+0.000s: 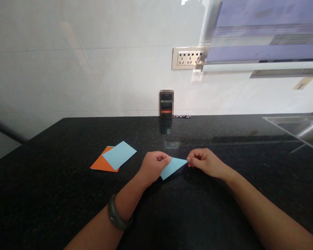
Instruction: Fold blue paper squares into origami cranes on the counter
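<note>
The left hand (153, 166) and the right hand (205, 161) hold one folded light-blue paper (173, 167) between them, just above the black countertop (54, 201). The left hand is closed, pinching the paper's upper left edge between thumb and fingers; the curled fingers hide that part of the sheet. The right hand is closed, pinching the paper's right tip; the exact contact point sits behind the fingertips and cannot be made out. Whether the paper's lower corner touches the countertop cannot be determined. A crease runs across the visible face of the paper.

A dark bracelet (115, 216) circles the left wrist. Both forearms are cut off by the lower edge of the frame.

To the left, well apart from the hands, a flat light-blue sheet (119, 155) lies on top of an orange sheet (101, 163), covering most of it.

At the back wall stands a small dark object (166, 103), pixelated and unreadable. Above it is a wall socket strip (189, 58). The steel sink (302, 129) at the right is cut off by the frame edge. The upper right area is blurred.
</note>
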Motion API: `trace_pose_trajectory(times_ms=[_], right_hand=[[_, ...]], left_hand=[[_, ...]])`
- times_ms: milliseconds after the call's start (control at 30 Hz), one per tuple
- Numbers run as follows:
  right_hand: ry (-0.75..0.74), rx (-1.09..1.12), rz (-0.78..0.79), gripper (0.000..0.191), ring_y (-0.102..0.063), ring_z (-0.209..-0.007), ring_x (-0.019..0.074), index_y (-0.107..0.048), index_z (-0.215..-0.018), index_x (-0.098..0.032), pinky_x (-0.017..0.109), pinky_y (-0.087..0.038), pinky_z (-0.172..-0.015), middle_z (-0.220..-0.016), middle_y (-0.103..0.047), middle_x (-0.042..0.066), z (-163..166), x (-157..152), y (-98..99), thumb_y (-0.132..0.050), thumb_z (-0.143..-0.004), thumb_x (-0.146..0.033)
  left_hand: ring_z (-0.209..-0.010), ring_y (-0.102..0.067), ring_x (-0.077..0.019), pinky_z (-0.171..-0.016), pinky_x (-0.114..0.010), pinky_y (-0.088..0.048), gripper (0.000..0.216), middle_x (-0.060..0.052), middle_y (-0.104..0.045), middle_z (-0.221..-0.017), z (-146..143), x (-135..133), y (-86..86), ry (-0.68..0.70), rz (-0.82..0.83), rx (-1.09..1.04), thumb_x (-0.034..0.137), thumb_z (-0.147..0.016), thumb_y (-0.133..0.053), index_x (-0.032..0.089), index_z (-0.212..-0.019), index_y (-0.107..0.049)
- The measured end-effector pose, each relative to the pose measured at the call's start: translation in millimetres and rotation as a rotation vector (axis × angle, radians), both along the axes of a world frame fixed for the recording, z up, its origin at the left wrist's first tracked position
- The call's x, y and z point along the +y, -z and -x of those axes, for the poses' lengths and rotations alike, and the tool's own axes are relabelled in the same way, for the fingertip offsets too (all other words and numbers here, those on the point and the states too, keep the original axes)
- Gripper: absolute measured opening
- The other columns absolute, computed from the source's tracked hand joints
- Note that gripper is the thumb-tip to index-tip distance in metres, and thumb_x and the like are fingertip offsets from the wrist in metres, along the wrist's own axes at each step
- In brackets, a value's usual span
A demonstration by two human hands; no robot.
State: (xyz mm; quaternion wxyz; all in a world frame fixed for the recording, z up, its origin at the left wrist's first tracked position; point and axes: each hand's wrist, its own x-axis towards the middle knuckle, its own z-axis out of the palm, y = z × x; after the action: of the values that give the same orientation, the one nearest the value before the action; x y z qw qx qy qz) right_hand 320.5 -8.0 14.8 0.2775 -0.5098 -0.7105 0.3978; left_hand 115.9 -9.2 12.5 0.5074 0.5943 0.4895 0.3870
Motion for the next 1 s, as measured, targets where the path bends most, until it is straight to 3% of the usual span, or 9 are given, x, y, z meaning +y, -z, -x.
trace_pose_trajectory(times_ms=[133, 233, 433, 567, 633, 733, 867, 933, 1000], right_hand=[[0.039, 0.189, 0.028, 0.024, -0.047, -0.052, 0.0089, -0.059, -0.078, -0.015, 0.021, -0.037, -0.048, -0.062, -0.056, -0.001, 11, -3, 3.9, -0.060, -0.071, -0.038], [0.074, 0.178, 0.067, 0.023, -0.044, -0.047, 0.0074, -0.059, -0.065, -0.014, 0.019, -0.033, -0.044, -0.053, -0.052, -0.002, 22, -5, 7.0, -0.062, -0.070, -0.037], [0.236, 0.382, 0.057, 0.023, -0.045, -0.042, 0.0075, -0.058, -0.068, -0.015, 0.020, -0.037, -0.042, -0.050, -0.052, -0.003, 27, -6, 6.6, -0.061, -0.071, -0.038], [0.443, 0.276, -0.424, 0.015, -0.053, -0.052, 0.0114, -0.060, -0.073, -0.017, 0.024, -0.043, -0.049, -0.059, -0.059, 0.000, 23, -11, 5.6, -0.059, -0.076, -0.031], [0.362, 0.106, -0.756, 0.006, -0.059, -0.070, 0.0148, -0.062, -0.078, -0.018, 0.028, -0.047, -0.064, -0.076, -0.065, 0.005, 22, -15, 4.6, -0.058, -0.078, -0.022], [0.021, -0.135, -0.998, 0.012, -0.060, -0.078, 0.0161, -0.064, -0.086, -0.018, 0.029, -0.047, -0.070, -0.089, -0.067, 0.007, 24, -21, 2.6, -0.056, -0.078, -0.013], [-0.204, -0.243, -0.990, 0.008, -0.057, -0.075, 0.0170, -0.063, -0.083, -0.018, 0.031, -0.046, -0.066, -0.088, -0.066, 0.006, 31, -25, 1.9, -0.060, -0.076, -0.018], [-0.147, -0.154, -0.929, 0.012, -0.056, -0.077, 0.0177, -0.061, -0.082, -0.018, 0.032, -0.046, -0.067, -0.088, -0.064, 0.006, 33, -23, 3.1, -0.064, -0.072, -0.025], [0.100, -0.017, -0.792, 0.020, -0.055, -0.075, 0.0171, -0.059, -0.085, -0.018, 0.030, -0.046, -0.062, -0.088, -0.060, 0.007, 32, -20, 5.3, -0.065, -0.070, -0.030]], left_hand=[[-0.048, -0.046, -0.0088, -0.046, -0.020, -0.033, 0.020, 0.000, -0.058, -0.054, -1, 0, 0.7, -0.001, 0.015, -0.056, 0.032, -0.066, -0.062, 0.012, -0.063, -0.063], [-0.048, -0.047, -0.0088, -0.046, -0.021, -0.034, 0.020, 0.000, -0.059, -0.056, -2, 0, 2.3, 0.016, 0.026, -0.107, 0.033, -0.067, -0.063, 0.012, -0.066, -0.064], [-0.053, -0.051, -0.0098, -0.052, -0.022, -0.039, 0.020, -0.001, -0.061, -0.058, -6, 0, 3.1, -0.033, 0.020, -0.209, 0.032, -0.068, -0.063, 0.012, -0.067, -0.065], [-0.069, -0.057, -0.0124, -0.063, -0.024, -0.045, 0.025, -0.004, -0.065, -0.079, -11, 2, 5.8, -0.282, -0.038, -0.270, 0.035, -0.067, -0.064, 0.014, -0.082, -0.065], [-0.065, -0.057, -0.0119, -0.061, -0.024, -0.046, 0.031, -0.004, -0.064, -0.077, -13, 1, 5.7, -0.359, -0.019, -0.278, 0.041, -0.068, -0.062, 0.013, -0.082, -0.063], [-0.054, -0.056, -0.0112, -0.053, -0.025, -0.046, 0.040, -0.004, -0.062, -0.065, -14, -2, 3.3, -0.173, 0.133, -0.354, 0.050, -0.074, -0.052, 0.011, -0.073, -0.062], [-0.052, -0.054, -0.0094, -0.054, -0.023, -0.046, 0.029, 0.000, -0.058, -0.057, -13, -4, 2.5, -0.023, 0.168, -0.431, 0.040, -0.068, -0.062, 0.012, -0.061, -0.058], [-0.053, -0.054, -0.0098, -0.056, -0.024, -0.046, 0.026, 0.001, -0.059, -0.059, -11, -4, 3.9, -0.009, 0.172, -0.432, 0.037, -0.067, -0.065, 0.012, -0.062, -0.058], [-0.055, -0.056, -0.0109, -0.058, -0.026, -0.047, 0.026, 0.000, -0.060, -0.060, -10, -3, 5.8, 0.022, 0.197, -0.411, 0.037, -0.067, -0.064, 0.012, -0.064, -0.059]])
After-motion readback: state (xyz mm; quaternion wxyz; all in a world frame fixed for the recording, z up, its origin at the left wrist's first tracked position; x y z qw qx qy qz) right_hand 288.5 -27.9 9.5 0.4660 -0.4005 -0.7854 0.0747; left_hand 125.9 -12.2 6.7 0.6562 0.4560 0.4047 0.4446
